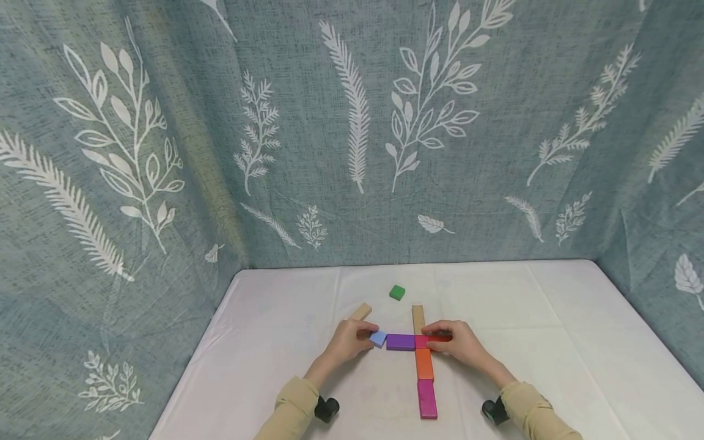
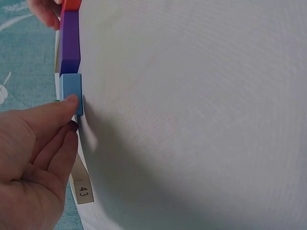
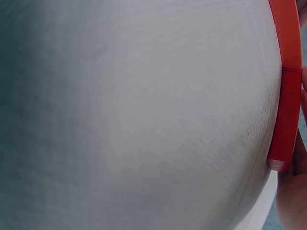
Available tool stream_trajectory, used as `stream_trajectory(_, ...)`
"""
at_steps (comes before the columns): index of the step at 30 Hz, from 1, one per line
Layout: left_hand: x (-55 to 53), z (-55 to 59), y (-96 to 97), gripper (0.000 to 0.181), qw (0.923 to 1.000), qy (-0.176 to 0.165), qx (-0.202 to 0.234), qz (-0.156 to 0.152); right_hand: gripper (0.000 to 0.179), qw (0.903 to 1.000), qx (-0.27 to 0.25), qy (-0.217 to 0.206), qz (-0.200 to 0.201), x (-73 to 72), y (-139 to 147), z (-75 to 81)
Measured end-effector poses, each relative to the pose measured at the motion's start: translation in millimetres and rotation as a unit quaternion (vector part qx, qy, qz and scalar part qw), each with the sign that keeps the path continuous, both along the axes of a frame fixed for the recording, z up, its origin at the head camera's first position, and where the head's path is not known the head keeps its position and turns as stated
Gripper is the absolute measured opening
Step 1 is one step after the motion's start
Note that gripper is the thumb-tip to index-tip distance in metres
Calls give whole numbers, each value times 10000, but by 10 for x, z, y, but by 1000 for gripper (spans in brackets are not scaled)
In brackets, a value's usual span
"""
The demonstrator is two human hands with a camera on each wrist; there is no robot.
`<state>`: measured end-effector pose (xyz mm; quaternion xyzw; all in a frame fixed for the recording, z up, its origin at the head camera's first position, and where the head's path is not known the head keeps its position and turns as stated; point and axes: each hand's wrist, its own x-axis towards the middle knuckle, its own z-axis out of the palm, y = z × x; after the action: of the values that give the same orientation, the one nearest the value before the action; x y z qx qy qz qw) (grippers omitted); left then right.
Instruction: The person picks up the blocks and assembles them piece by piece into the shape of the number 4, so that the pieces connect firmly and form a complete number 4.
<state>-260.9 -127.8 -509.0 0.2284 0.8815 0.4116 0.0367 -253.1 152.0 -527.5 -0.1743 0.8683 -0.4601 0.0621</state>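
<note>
My left hand [image 1: 348, 340] pinches a light blue block [image 2: 71, 91] between thumb and fingertips, right at the left end of a purple block [image 1: 400, 342]. To the right, my right hand [image 1: 458, 343] holds a red block [image 3: 287, 115] lengthwise, its fingertips reaching the pinkish-red square block [image 1: 421, 342] at the crossing. Purple, square and red blocks form a row. An orange block [image 1: 424, 364] and a magenta block [image 1: 427, 400] run from the square toward me. Beyond it lies a plain wooden block [image 1: 418, 315], partly behind the right fingers.
A second plain wooden block [image 1: 361, 312], marked 43 in the left wrist view, lies behind the left hand. Farther back sits a small green block [image 1: 397, 293]. The white cloth-covered table [image 1: 528, 305] ends at a grey-green curtain [image 1: 385, 220] with leaf prints.
</note>
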Motion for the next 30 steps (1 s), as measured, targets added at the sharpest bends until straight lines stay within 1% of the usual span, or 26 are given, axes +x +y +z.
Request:
stream_trajectory(12,19,22,2,32,9999,-90,53,68,28,10000,-49,34,9,5,-7,-2)
stream_trajectory(17,36,50,4,32,10000,-50,15,61,29,10000,-15,34,-4,14,-6,-1)
stream_trajectory(19,42,73,6,32,9999,-72,52,71,29,10000,6,34,-14,14,-7,1)
stream_trajectory(26,42,176,23,31,9989,-314,327,69,29,10000,25,51,-28,6,-8,-3)
stream_trajectory(30,44,242,42,32,9985,-351,419,66,29,10000,11,66,-16,9,-9,-8)
